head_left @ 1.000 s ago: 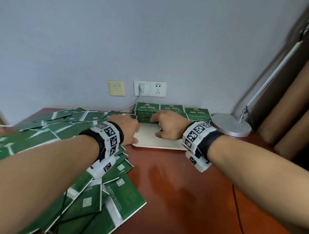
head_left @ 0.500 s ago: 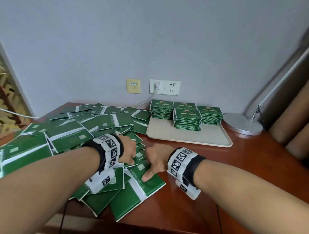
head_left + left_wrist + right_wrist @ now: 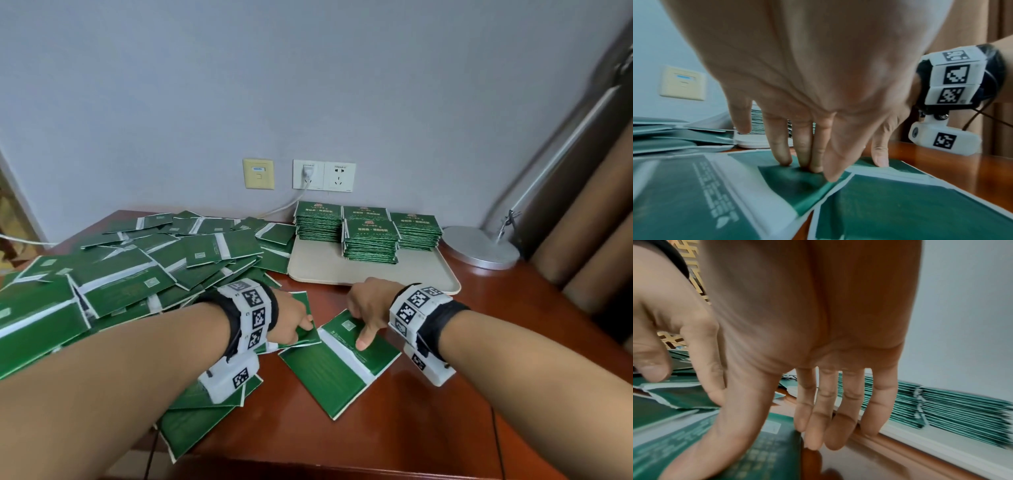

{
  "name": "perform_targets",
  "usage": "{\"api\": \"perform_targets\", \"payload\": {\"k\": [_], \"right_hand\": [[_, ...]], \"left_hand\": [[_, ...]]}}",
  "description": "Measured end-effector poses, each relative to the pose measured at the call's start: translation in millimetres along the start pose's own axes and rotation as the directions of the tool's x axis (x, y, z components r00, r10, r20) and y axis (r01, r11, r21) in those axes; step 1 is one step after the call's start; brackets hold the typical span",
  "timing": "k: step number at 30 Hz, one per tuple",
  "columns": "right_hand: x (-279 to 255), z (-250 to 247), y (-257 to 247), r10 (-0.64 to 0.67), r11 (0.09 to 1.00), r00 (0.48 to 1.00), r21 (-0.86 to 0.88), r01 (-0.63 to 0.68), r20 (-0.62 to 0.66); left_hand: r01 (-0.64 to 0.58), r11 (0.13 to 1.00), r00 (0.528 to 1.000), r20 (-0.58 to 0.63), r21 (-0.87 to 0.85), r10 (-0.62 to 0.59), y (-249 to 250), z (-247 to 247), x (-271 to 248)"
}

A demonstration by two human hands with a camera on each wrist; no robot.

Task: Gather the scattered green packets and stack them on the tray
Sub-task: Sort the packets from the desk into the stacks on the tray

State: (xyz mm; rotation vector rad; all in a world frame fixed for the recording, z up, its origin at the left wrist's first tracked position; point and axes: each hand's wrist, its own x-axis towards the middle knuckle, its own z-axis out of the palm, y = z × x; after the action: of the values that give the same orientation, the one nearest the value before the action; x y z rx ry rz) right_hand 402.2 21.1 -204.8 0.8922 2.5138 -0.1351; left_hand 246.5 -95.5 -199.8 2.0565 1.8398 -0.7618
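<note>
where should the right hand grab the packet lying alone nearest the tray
By its far edge. The lone green packet lies flat, so pinch there: right hand from the tray side, fingers hooking under that edge, thumb pressing on top.

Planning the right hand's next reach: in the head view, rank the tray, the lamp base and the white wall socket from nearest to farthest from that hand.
1. Tray, just beyond the right hand.
2. Lamp base, farther back on the right.
3. White wall socket, up on the wall behind the tray.
</note>
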Motion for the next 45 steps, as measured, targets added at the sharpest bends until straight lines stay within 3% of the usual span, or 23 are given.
{"api": "perform_targets", "payload": {"k": [10, 13, 17, 22, 31, 39, 45], "right_hand": [[-48.2, 22.8, 69.9, 0.161, 0.987, 0.986, -0.008, -0.161, 0.034], [-61.4, 27.7, 88.5, 0.234, 0.971, 0.972, 0.039, -0.234, 0.022], [-65.6, 35.2, 97.6, 0.279, 0.95, 0.96, 0.156, -0.271, -0.034], [-61.0, 40.5, 91.1, 0.279, 0.953, 0.959, 0.134, -0.271, -0.044], [-51.0, 21.2, 74.2, 0.146, 0.982, 0.989, 0.115, -0.147, 0.018], [-41.1, 18.6, 69.6, 0.121, 0.982, 0.992, 0.141, -0.123, 0.028], [-44.9, 18.9, 69.4, 0.126, 0.978, 0.992, 0.165, -0.125, 0.002]], "left_hand": [[-0.202, 0.979, 0.978, -0.059, 0.012, 0.202, 54.5, -28.8, 41.0], [-0.232, 0.972, 0.965, -0.131, -0.017, 0.228, 57.5, -35.8, 48.3], [-0.204, 0.979, 0.972, -0.119, -0.011, 0.201, 44.2, -43.2, 51.3], [-0.09, 0.983, 0.981, -0.156, 0.163, 0.116, 42.2, -44.6, 59.0], [0.079, 0.978, 0.985, -0.163, 0.194, -0.047, 35.0, -45.1, 67.4], [-0.009, 0.989, 0.993, -0.116, 0.146, 0.027, 35.7, -48.3, 82.5], [-0.002, 0.988, 0.997, -0.079, 0.155, 0.015, 37.3, -52.2, 89.6]]}}
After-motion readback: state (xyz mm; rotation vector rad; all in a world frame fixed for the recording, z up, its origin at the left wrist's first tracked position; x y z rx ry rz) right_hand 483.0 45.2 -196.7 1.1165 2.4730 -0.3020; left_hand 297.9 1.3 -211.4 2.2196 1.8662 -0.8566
